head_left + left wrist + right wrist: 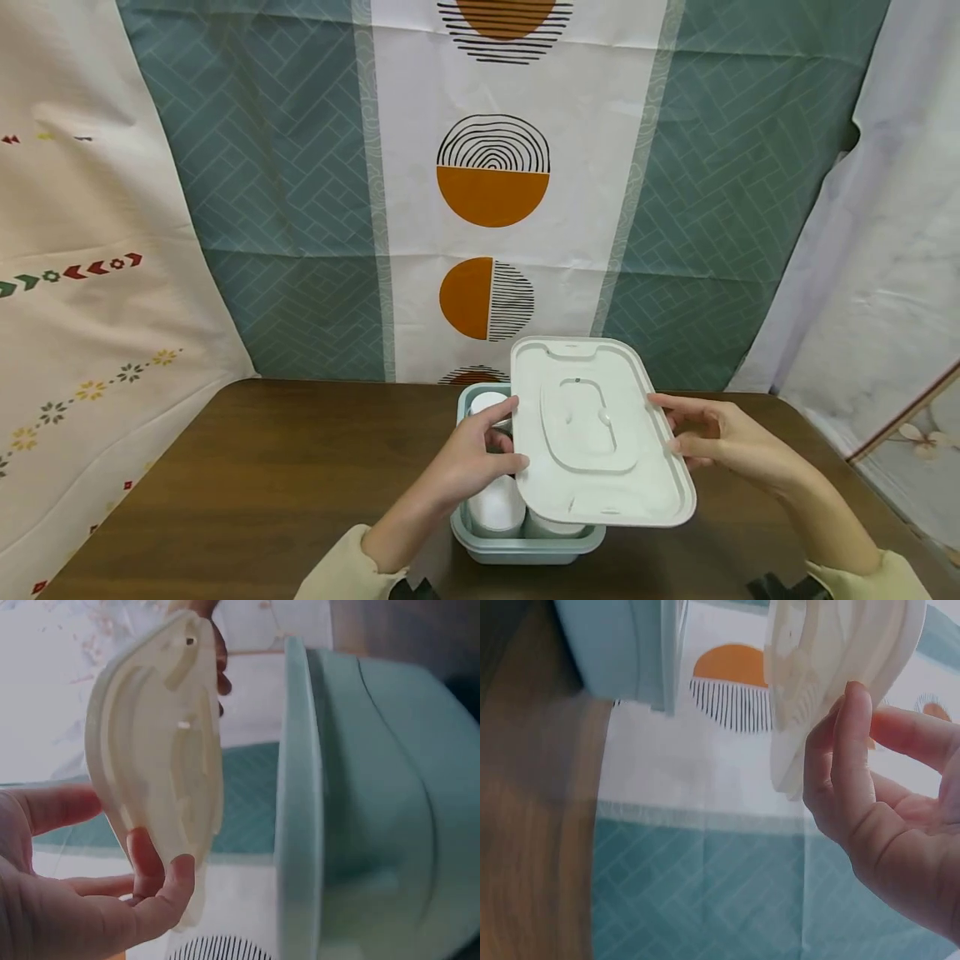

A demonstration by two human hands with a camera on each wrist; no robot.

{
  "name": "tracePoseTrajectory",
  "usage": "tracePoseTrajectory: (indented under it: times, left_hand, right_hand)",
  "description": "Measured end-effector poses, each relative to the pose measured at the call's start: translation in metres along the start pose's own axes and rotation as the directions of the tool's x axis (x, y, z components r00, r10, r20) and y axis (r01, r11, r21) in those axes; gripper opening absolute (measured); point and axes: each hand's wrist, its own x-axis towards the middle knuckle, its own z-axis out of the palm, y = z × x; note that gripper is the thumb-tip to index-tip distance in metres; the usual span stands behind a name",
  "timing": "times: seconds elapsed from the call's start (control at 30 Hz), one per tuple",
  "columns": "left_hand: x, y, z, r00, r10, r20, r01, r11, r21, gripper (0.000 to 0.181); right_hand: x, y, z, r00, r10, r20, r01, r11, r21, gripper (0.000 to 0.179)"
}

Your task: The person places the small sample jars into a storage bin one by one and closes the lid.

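Note:
A white plastic lid (592,492) hangs above and to the right of a light blue-green bin (525,552), covering part of its opening in the head view. My left hand (476,454) pinches the lid's left edge between thumb and fingers. On the opposite edge, my right hand (723,437) pinches it the same way. White rounded containers (497,507) stand inside the bin; the lid hides the rest of the contents. From the left wrist, the lid (161,750) shows its underside, apart from the bin's rim (300,795).
The bin stands on a dark brown wooden table (315,467). Behind the table hangs a teal and white curtain (300,192) with orange half-circles. Pale patterned cloths (97,275) flank it on the left and right.

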Motion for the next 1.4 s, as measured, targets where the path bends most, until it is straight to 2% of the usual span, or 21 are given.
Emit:
tracePoseTrajectory:
  times: [0.13,0.4,0.5,0.57,0.67,0.77,0.83,0.9,0.97,1.0,1.07,1.1,1.17,1.2,1.27,1.3,1.37,1.4]
  left_hand:
    - [-0.002,-0.005,-0.015,1.0,0.018,0.016,-0.018,1.0,-0.013,0.068]
    - [-0.011,-0.017,-0.039,0.997,0.07,0.027,-0.069,0.996,-0.051,0.069]
    - [-0.011,-0.021,-0.044,0.995,0.096,-0.001,-0.096,0.993,-0.064,0.073]
    - [-0.01,-0.023,-0.047,0.992,0.117,-0.044,-0.12,0.99,-0.073,0.075]
    - [-0.007,-0.025,-0.049,0.975,0.176,-0.137,-0.185,0.981,-0.056,0.076]
    - [-0.005,-0.027,-0.049,0.935,0.251,-0.25,-0.25,0.968,0.036,0.072]
    - [-0.005,-0.028,-0.048,0.902,0.304,-0.307,-0.281,0.953,0.117,0.068]
    - [-0.004,-0.028,-0.047,0.874,0.339,-0.348,-0.301,0.94,0.161,0.064]
    - [-0.004,-0.027,-0.045,0.856,0.354,-0.378,-0.308,0.935,0.178,0.059]
    - [-0.004,-0.026,-0.044,0.852,0.347,-0.391,-0.306,0.937,0.165,0.056]
    - [-0.005,-0.024,-0.044,0.858,0.308,-0.412,-0.291,0.951,0.105,0.05]
    - [-0.005,-0.022,-0.044,0.866,0.272,-0.42,-0.275,0.96,0.055,0.047]
    - [-0.006,-0.019,-0.045,0.889,0.182,-0.42,-0.24,0.967,-0.089,0.043]
    - [-0.007,-0.018,-0.046,0.904,0.133,-0.407,-0.223,0.957,-0.184,0.043]
    - [-0.008,-0.015,-0.048,0.927,0.047,-0.373,-0.191,0.914,-0.359,0.043]
    - [-0.009,-0.014,-0.049,0.936,0.012,-0.353,-0.179,0.878,-0.443,0.042]
    - [-0.01,-0.014,-0.052,0.95,-0.032,-0.309,-0.157,0.81,-0.566,0.037]
    - [-0.01,-0.014,-0.054,0.955,-0.048,-0.294,-0.145,0.786,-0.601,0.035]
  right_hand:
    - [0.01,-0.006,0.008,0.998,-0.048,0.026,0.048,0.999,0.009,0.056]
    - [0.03,-0.009,0.026,0.999,-0.033,0.036,0.032,0.999,0.029,0.063]
    - [0.036,-0.009,0.033,0.999,-0.044,-0.001,0.044,0.998,0.042,0.071]
    - [0.04,-0.01,0.037,0.997,-0.041,-0.061,0.043,0.998,0.04,0.077]
    - [0.044,-0.012,0.044,0.984,-0.006,-0.177,0.01,1.0,0.021,0.078]
    - [0.049,-0.015,0.052,0.952,0.033,-0.304,-0.033,0.999,0.003,0.061]
    - [0.052,-0.018,0.057,0.922,0.018,-0.387,-0.029,0.999,-0.022,0.047]
    - [0.055,-0.021,0.062,0.882,-0.039,-0.469,0.006,0.998,-0.07,0.033]
    - [0.057,-0.023,0.067,0.834,-0.125,-0.537,0.06,0.989,-0.137,0.022]
    - [0.058,-0.024,0.069,0.806,-0.178,-0.564,0.09,0.979,-0.181,0.018]
    - [0.06,-0.025,0.072,0.745,-0.285,-0.603,0.153,0.953,-0.261,0.012]
    - [0.061,-0.025,0.073,0.712,-0.336,-0.616,0.182,0.937,-0.3,0.011]
    - [0.062,-0.023,0.075,0.645,-0.434,-0.629,0.234,0.896,-0.378,0.01]
    - [0.063,-0.022,0.075,0.608,-0.486,-0.627,0.264,0.869,-0.418,0.011]
    - [0.064,-0.019,0.076,0.533,-0.584,-0.613,0.316,0.809,-0.496,0.013]
    - [0.065,-0.018,0.076,0.502,-0.622,-0.601,0.343,0.781,-0.522,0.015]
    - [0.065,-0.015,0.076,0.45,-0.685,-0.573,0.395,0.728,-0.56,0.018]
    - [0.065,-0.014,0.076,0.431,-0.709,-0.558,0.42,0.705,-0.572,0.021]
